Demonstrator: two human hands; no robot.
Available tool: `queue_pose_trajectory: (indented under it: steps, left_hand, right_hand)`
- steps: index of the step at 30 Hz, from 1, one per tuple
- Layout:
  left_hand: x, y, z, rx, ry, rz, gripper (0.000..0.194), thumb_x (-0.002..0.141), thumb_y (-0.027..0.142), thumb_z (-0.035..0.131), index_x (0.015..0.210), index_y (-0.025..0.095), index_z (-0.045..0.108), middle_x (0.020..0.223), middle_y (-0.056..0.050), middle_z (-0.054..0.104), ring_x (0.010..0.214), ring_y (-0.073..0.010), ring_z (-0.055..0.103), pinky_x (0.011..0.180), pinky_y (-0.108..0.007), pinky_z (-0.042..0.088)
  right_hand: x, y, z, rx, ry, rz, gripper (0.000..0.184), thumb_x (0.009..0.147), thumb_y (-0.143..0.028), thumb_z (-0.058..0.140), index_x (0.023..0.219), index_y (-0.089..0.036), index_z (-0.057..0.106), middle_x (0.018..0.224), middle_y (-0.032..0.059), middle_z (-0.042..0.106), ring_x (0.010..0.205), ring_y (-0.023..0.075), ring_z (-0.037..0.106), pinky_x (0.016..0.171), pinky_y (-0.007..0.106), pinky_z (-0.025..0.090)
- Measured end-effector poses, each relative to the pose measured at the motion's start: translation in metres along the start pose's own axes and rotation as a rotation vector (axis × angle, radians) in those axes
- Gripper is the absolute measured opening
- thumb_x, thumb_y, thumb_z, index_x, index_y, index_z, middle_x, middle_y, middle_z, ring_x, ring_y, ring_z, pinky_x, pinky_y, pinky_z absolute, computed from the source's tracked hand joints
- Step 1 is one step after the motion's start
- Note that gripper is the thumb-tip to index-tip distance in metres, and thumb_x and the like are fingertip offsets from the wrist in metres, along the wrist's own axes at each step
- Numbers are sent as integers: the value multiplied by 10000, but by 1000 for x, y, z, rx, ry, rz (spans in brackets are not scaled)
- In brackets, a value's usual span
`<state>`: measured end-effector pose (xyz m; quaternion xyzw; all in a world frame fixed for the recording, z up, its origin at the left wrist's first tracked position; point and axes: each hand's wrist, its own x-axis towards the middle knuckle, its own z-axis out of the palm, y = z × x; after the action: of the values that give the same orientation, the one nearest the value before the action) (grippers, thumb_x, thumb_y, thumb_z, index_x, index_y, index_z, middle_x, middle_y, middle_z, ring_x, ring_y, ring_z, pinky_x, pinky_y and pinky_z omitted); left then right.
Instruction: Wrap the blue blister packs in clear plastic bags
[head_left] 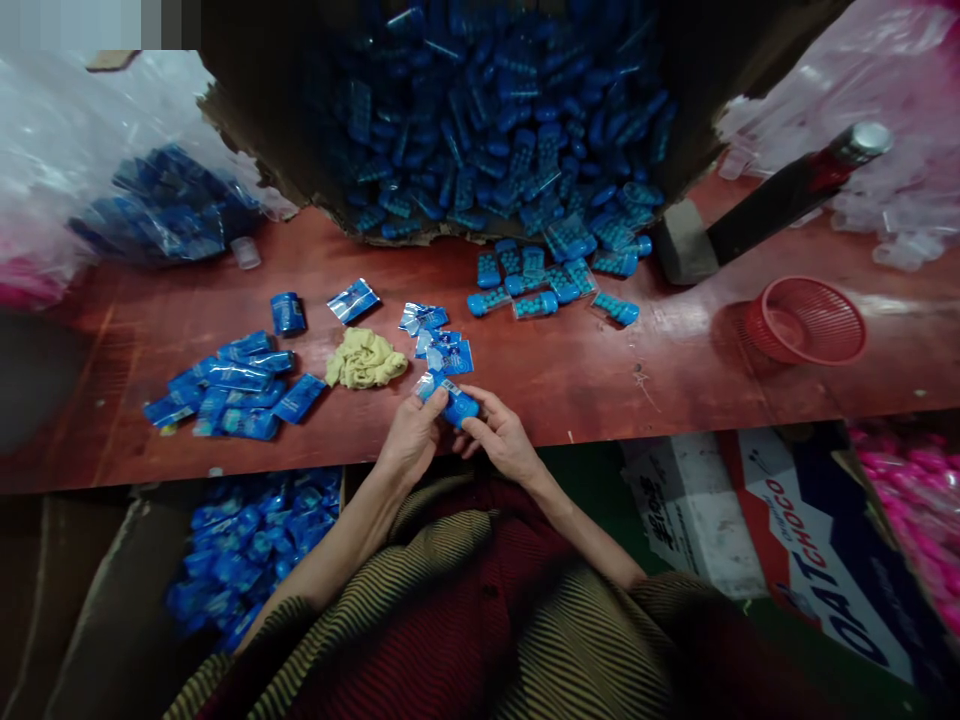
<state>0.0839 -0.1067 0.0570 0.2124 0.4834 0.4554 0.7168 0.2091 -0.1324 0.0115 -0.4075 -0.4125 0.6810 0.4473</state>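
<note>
At the table's front edge, my left hand [412, 430] and my right hand [501, 437] are both closed on one small blue-capped container [459, 402], with a printed blue sleeve [429, 386] at its left end. How far the sleeve covers it I cannot tell. Just beyond my fingers lie flat blue printed sleeves [444, 350]. A crumpled yellow cloth [366, 360] is to the left of them. Farther left is a pile of containers in blue sleeves [236, 385]. Clear containers of blue pellets with blue caps [559, 280] lie loose behind, to the right.
A torn-edged carton [315, 190] full of blue-capped containers stands at the back. To the right are a hammer-like tool [765, 210], its dark handle slanting up, and a red plastic basket [810, 320]. Below the table edge sit more blue packs [255, 540] and a printed carton [810, 540].
</note>
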Motion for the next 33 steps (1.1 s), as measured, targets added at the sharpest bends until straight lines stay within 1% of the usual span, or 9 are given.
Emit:
queue_pose_trajectory:
  steps: [3, 7, 9, 13, 19, 24, 26, 29, 33]
  left_hand:
    - [1, 1, 0, 11, -1, 9, 330, 583, 342, 799, 698, 133, 571, 612, 18, 597, 539, -84, 519, 538, -206, 425]
    - [4, -2, -3, 72, 170, 182, 329, 573, 289, 803, 785, 154, 590, 658, 53, 581, 578, -61, 503, 578, -177, 414]
    - [7, -3, -6, 113, 237, 252, 282, 602, 319, 778, 746, 154, 601, 649, 52, 571, 577, -60, 488, 581, -177, 408]
    - [10, -4, -10, 181, 275, 329, 243, 647, 354, 737, 661, 144, 616, 609, 41, 552, 561, -62, 457, 573, -181, 392]
    - [13, -2, -15, 188, 277, 295, 329, 648, 403, 732, 560, 150, 542, 511, 56, 452, 480, -61, 381, 483, -194, 341]
    - [12, 1, -13, 86, 250, 266, 329, 630, 404, 757, 607, 153, 544, 537, 62, 484, 493, -56, 411, 504, -184, 374]
    - [10, 2, -10, -1, 182, 191, 336, 609, 413, 773, 699, 158, 573, 606, 52, 553, 535, -63, 480, 543, -189, 410]
    - [8, 4, -5, -74, 69, 13, 420, 562, 446, 794, 777, 154, 582, 682, 17, 624, 597, -95, 568, 597, -221, 456]
    - [9, 2, -5, -62, 123, -57, 430, 486, 348, 848, 751, 136, 584, 636, 36, 618, 548, -73, 555, 574, -199, 459]
  right_hand:
    - [0, 1, 2, -51, 74, -36, 422, 805, -316, 584, 1208, -221, 501, 716, -50, 595, 524, 69, 602, 466, 174, 496]
    - [-1, -2, 3, -99, 88, -86, 360, 807, -264, 577, 1162, -225, 531, 755, -42, 622, 516, 57, 597, 520, 188, 501]
    - [-1, -4, 4, -108, 72, -97, 361, 811, -251, 571, 1168, -227, 524, 754, -43, 625, 511, 56, 591, 531, 194, 500]
    - [-2, -3, 7, -111, 58, -102, 388, 816, -251, 569, 1196, -232, 494, 753, -44, 621, 511, 63, 589, 529, 204, 501]
    - [-4, -1, 10, -135, 22, -102, 405, 831, -272, 566, 1222, -242, 462, 752, -45, 614, 524, 70, 597, 538, 211, 507]
    - [-4, 1, 8, -170, 39, -104, 387, 842, -285, 552, 1216, -240, 463, 756, -42, 615, 512, 72, 601, 538, 217, 503]
    - [-3, 1, 7, -190, 87, -104, 370, 852, -296, 538, 1208, -231, 463, 713, -48, 604, 511, 81, 600, 545, 225, 505]
    - [-4, 1, 7, -288, 174, -129, 356, 863, -308, 527, 1204, -227, 464, 683, -46, 593, 530, 96, 598, 556, 234, 505]
    - [-6, 1, 9, -446, 178, -186, 349, 853, -318, 545, 1188, -235, 488, 825, 9, 626, 605, 120, 614, 598, 259, 519]
